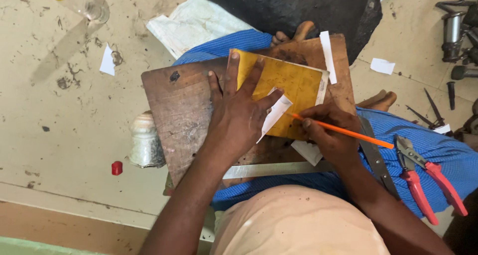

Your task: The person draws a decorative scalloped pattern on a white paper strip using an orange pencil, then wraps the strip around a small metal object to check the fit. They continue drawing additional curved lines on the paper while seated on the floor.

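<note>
My left hand (238, 110) presses flat on the small white paper template (274, 113) over the yellow sheet (289, 83); my right hand (331, 138) grips the orange pencil (343, 130). I must keep the template steady, tracing close along its edge.

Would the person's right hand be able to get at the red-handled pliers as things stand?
Probably yes: the red-handled pliers lie uncovered just beside the right hand, though it currently grips an orange pencil.

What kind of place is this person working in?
Probably a small, informal floor workshop. The person sits on a stained concrete floor with a wooden board on the lap, red-handled pliers beside them and dark metal parts heaped nearby.
</note>
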